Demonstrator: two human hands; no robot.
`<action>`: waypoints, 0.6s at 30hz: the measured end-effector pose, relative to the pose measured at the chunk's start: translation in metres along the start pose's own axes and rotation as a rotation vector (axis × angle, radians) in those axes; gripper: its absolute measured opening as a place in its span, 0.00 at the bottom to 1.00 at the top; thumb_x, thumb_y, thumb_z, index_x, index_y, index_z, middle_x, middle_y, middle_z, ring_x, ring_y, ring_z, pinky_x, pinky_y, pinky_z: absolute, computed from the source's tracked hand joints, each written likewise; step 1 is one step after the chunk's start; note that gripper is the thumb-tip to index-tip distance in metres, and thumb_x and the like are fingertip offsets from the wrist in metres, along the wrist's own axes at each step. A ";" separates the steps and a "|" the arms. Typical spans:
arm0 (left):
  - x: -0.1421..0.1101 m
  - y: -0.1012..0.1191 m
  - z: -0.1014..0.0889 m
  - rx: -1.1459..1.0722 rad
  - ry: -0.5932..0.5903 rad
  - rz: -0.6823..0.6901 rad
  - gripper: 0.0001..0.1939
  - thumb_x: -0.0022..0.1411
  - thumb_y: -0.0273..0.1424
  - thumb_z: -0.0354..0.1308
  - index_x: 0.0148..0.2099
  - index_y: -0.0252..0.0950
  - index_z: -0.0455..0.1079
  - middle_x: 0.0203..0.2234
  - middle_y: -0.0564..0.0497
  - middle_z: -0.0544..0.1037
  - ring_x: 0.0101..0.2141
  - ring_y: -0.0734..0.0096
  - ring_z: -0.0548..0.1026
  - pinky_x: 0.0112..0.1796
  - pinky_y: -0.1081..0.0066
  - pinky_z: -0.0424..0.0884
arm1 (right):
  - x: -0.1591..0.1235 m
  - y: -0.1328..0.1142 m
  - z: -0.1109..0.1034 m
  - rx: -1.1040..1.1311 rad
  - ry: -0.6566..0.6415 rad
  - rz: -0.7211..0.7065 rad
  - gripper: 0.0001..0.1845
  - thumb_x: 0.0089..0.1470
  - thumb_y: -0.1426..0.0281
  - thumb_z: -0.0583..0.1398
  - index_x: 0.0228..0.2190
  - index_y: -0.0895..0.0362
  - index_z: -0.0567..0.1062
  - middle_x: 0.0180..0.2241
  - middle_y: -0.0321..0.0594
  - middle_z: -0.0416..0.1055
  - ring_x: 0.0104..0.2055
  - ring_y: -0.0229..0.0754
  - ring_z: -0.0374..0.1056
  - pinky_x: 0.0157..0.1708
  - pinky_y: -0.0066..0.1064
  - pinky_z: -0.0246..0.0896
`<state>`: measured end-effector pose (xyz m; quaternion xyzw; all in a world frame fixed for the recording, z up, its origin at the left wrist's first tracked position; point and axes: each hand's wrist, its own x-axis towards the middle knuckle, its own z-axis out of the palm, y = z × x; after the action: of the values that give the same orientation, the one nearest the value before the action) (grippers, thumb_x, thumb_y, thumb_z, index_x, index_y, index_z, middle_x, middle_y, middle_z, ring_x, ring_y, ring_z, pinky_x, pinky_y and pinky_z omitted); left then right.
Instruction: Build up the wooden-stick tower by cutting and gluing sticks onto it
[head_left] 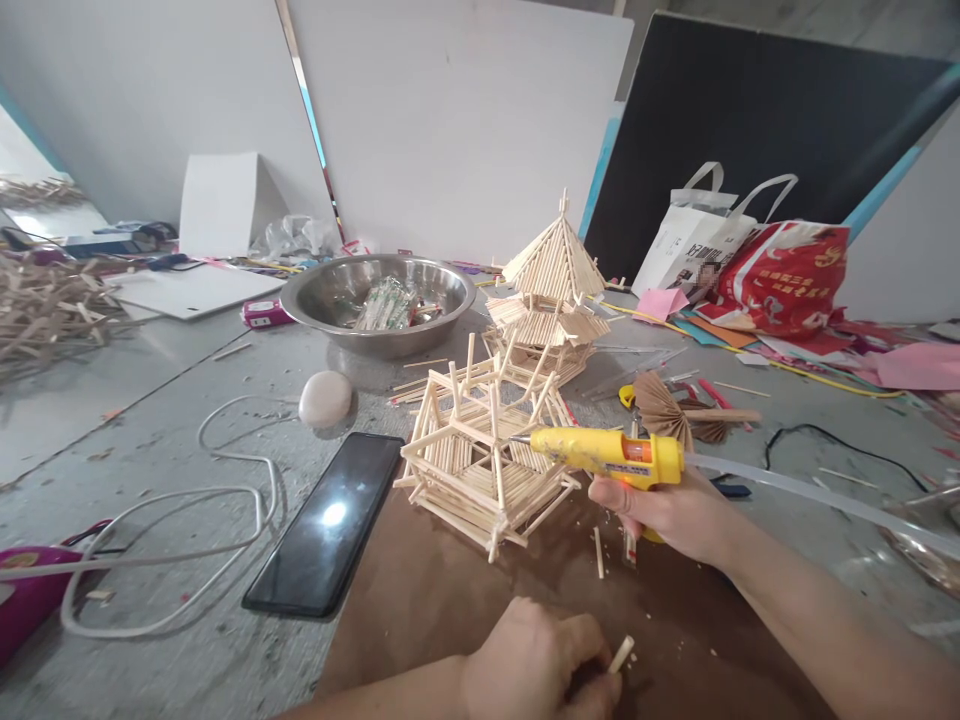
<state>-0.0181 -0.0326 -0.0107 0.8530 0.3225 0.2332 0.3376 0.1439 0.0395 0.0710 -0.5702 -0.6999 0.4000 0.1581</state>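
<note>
My right hand (675,510) grips a yellow glue gun (607,452), its nozzle pointing left at the upper part of a hexagonal wooden stick frame (487,460). A clear glue stick (795,490) trails from the back of the gun toward the right edge. Low in the view, my left hand (536,660) is closed, pinching a short wooden stick (621,654) over the brown sheet (420,610). The stick frame stands on that sheet's far edge, with uprights rising around its middle. Whether the nozzle touches the frame, I cannot tell.
Behind the frame stands a stick pavilion (555,300) with a pointed roof. A metal basin (379,300) holds wrapped packs. Left lie a black phone (326,525), a white pebble-shaped object (325,398) and a white cable (262,490). Bags (780,275) and coloured paper occupy the back right.
</note>
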 end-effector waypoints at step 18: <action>-0.001 -0.002 0.002 -0.008 0.003 0.000 0.02 0.49 0.24 0.55 0.25 0.30 0.67 0.17 0.51 0.73 0.18 0.79 0.69 0.18 0.83 0.59 | 0.000 0.002 -0.005 -0.035 0.058 0.015 0.25 0.45 0.51 0.54 0.10 0.56 0.61 0.11 0.32 0.60 0.16 0.34 0.59 0.21 0.28 0.54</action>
<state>-0.0186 -0.0332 -0.0142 0.8513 0.3222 0.2355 0.3405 0.1483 0.0412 0.0726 -0.5893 -0.6977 0.3723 0.1652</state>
